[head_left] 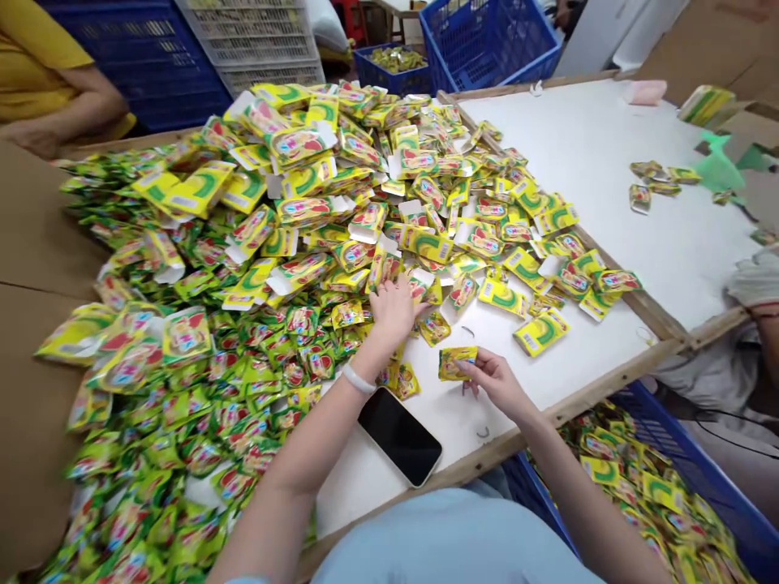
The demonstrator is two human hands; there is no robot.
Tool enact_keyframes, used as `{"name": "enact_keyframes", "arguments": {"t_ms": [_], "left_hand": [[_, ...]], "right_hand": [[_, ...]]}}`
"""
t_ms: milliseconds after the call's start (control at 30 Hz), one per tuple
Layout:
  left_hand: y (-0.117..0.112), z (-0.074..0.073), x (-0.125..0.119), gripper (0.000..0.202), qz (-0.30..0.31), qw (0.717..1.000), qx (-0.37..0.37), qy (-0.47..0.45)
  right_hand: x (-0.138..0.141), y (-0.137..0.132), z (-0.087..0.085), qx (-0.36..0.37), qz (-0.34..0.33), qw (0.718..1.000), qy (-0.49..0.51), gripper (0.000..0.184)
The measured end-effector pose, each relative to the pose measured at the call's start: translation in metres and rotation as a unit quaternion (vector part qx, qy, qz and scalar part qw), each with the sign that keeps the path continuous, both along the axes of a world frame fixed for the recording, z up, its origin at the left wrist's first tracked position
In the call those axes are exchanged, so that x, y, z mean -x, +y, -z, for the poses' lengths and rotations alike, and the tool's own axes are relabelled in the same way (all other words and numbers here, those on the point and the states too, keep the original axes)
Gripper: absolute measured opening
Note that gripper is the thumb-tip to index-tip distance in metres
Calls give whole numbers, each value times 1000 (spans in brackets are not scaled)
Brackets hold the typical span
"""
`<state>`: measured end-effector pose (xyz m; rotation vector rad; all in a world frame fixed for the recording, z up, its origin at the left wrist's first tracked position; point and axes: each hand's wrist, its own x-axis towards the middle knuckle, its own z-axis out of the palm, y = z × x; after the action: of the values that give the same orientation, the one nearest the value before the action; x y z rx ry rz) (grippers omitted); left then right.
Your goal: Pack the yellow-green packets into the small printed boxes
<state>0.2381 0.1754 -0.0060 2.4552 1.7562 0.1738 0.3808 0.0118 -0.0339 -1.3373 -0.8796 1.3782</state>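
Note:
My right hand [492, 377] pinches a small yellow candy packet [454, 363] by its edge, just above the white tabletop. My left hand [393, 307] reaches into the near side of a heap of small yellow-and-green printed boxes [304, 207], many with white end flaps sticking out. Its fingertips lie among the boxes and are partly hidden, so what they touch is unclear. Green candy packets [237, 414] form a wide pile left of my left arm. A dark-screened phone [400, 436] lies on the table between my forearms.
Wooden strips [645, 312] edge the table. A blue crate [657, 454] full of boxes stands below at right. Behind the table are a blue crate [487, 49] and white crates [256, 40]. A person's arm [85, 105] is at far left; a gloved hand [755, 280] is at right.

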Motion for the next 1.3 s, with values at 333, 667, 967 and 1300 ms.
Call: {"name": "enact_keyframes", "arguments": {"t_ms": [333,667,967,1300], "left_hand": [[-61,2,74,41,99,895,192,-390],[-122,-14,75,41,108,634,544,-539],[-124,-23,79,31,135,738,492,-442],[-132,-11,81,55,158,666,570,-454]], "right_hand": [[-4,-3,-24,-17,-20,995,94,31],[15,16,-58,-223,-100,962,-118,13],[-18,15,-91,-244,-267,862,-356,22],[-4,-10,-73,-186,-263,907,-272,17]]}}
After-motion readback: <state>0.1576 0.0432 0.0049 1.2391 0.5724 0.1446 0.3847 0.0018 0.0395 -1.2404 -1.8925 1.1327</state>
